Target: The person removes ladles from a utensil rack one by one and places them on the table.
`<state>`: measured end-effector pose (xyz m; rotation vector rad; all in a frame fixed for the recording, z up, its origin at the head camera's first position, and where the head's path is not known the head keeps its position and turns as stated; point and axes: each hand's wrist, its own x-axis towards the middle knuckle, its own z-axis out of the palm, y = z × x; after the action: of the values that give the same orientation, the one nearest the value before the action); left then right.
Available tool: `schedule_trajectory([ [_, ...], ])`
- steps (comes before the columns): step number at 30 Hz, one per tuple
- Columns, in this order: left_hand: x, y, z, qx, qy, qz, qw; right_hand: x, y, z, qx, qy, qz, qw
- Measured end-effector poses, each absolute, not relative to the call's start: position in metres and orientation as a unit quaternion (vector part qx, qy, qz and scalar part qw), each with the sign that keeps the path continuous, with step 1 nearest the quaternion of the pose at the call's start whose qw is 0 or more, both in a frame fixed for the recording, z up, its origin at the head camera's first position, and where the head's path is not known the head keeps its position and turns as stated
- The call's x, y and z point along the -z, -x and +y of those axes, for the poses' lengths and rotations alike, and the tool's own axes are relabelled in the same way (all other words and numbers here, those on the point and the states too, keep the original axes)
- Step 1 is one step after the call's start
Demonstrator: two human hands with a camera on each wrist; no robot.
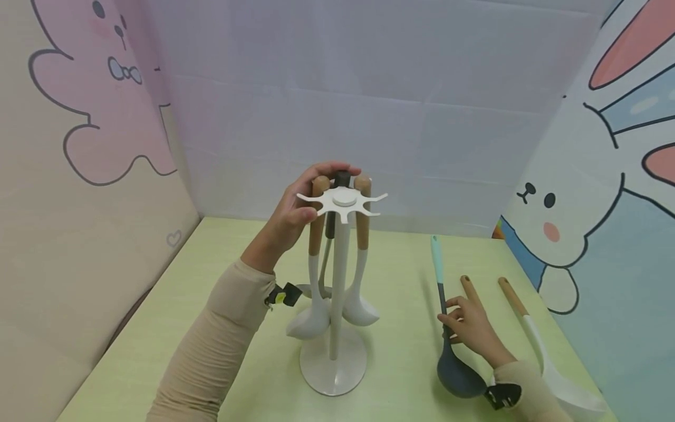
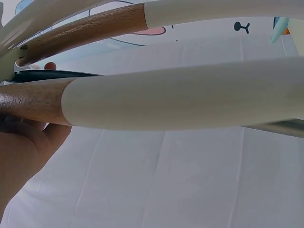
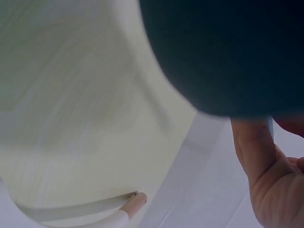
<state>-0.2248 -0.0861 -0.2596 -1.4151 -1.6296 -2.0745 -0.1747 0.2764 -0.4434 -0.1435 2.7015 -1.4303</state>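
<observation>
A white utensil rack [image 1: 340,275] with a hooked top stands upright mid-table. Two white ladles hang from it by wooden handles, a left ladle [image 1: 311,319] and a right ladle [image 1: 361,308]. Behind them hangs a metal utensil with a black handle [image 1: 330,225], its head mostly hidden. My left hand [image 1: 290,217] curls round the rack's top and the handles there, thumb in front, fingers behind. Over the table's right side, my right hand [image 1: 469,325] pinches the shaft of a dark ladle [image 1: 457,374] with a mint handle end. Its bowl fills the right wrist view's top.
A white ladle with a wooden handle [image 1: 512,297] lies at the table's right edge. Another wooden handle [image 1: 468,285] shows just beyond my right hand, the rest hidden. Cloth walls [image 1: 369,117] stand behind and at both sides of the pale green table [image 1: 401,351].
</observation>
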Motion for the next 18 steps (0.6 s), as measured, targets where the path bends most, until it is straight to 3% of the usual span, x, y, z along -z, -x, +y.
schedule_trajectory([
  [18, 0.259, 0.224, -0.086, 0.690, 0.476, -0.541, 0.072, 0.467, 0.182, 0.278, 0.446, 0.013, 0.892, 0.074],
])
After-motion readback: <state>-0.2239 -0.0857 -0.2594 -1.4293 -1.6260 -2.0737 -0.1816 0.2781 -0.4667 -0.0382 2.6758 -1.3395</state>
